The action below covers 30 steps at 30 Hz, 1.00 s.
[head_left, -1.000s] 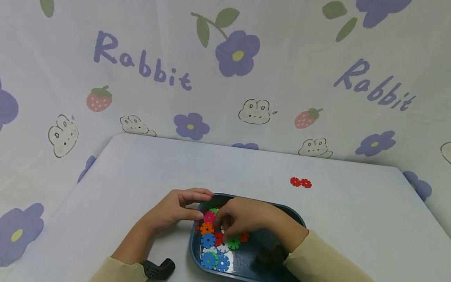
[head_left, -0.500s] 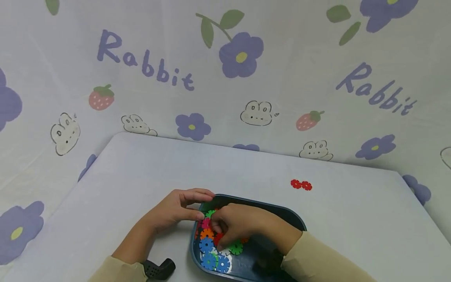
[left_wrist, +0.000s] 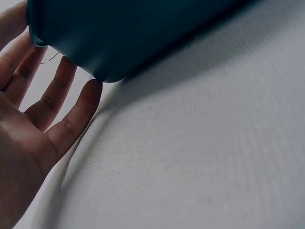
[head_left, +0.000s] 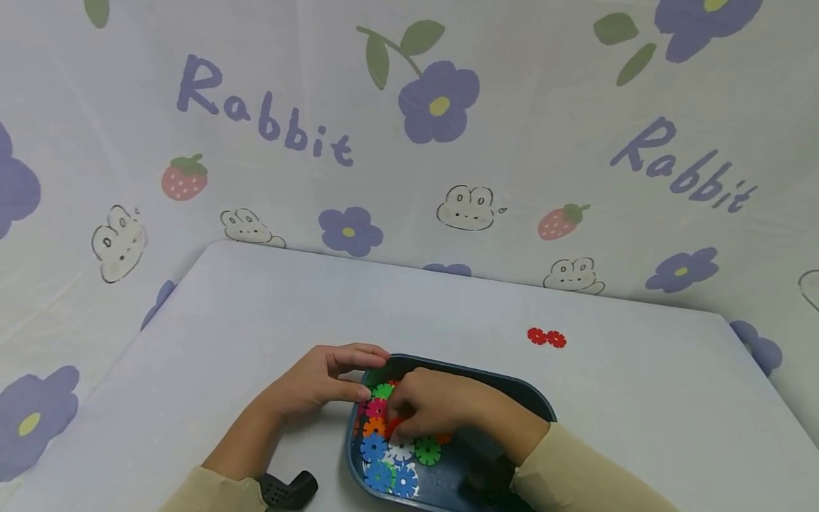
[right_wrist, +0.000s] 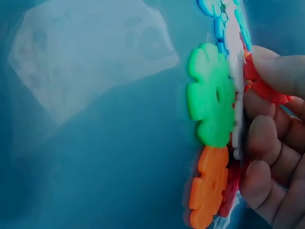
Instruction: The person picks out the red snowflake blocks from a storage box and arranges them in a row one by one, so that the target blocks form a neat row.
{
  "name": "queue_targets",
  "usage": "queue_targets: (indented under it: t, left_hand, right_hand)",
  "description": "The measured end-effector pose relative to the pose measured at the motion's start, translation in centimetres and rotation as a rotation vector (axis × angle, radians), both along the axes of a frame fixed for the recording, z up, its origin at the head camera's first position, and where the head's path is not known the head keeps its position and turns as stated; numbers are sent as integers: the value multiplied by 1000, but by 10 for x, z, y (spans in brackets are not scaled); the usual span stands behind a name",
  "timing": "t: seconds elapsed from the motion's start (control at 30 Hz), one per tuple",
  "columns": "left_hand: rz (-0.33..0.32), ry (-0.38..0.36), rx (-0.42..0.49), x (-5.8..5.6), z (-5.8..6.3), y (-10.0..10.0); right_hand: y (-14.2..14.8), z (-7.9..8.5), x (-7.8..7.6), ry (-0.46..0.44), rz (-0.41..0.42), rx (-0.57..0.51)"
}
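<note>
My left hand [head_left: 325, 377] lies at the far left corner of a dark blue tray [head_left: 448, 361], its extended fingers touching the rim. In the left wrist view, fingertips [left_wrist: 90, 90] meet the tray's outer side. Inside the tray, my right hand [head_left: 441, 402] pinches a red flower-shaped snowflake disc [right_wrist: 261, 85] between thumb and finger. Below that hand are a green disc [right_wrist: 209, 98] and an orange one [right_wrist: 208, 188]. Blue discs [head_left: 379, 475], a pink disc [head_left: 377, 407] and a white disc [head_left: 402, 451] sit along the tray's left side. The right palm hides part of the pile.
Two red discs [head_left: 547, 337], side by side, lie on the white table [head_left: 288, 299] behind the tray. A black camera [head_left: 289, 489] is strapped at the left wrist. Behind the table hangs a cloth [head_left: 275, 43] printed with flowers and rabbits.
My right hand has shifted slightly left and down within the pile, and its thumb and finger have drawn together on the red disc. The left hand stays at the tray corner.
</note>
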<state>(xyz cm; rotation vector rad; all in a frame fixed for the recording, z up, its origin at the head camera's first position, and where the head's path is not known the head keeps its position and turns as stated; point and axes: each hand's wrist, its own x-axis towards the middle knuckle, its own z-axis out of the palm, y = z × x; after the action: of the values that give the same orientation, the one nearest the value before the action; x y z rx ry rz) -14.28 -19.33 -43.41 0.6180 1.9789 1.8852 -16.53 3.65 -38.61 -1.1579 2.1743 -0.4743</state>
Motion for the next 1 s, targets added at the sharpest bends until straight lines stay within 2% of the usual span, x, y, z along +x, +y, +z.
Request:
queue_targets:
  t: [0.27,0.47,0.73,1.0]
  left_hand:
    - [-8,-6,9,0,0,0]
    - [-15,4,12,0,0,2]
    - [-6,4,-5,0,-2,2]
    - [18,13,-33,1,-2,-1]
  right_hand:
    - [6,2,-2,-6,8,-57]
    - [18,15,-2,0,-58,-104]
    - [32,36,3,5,-149,-124]
    - [34,42,3,46,-152,-87]
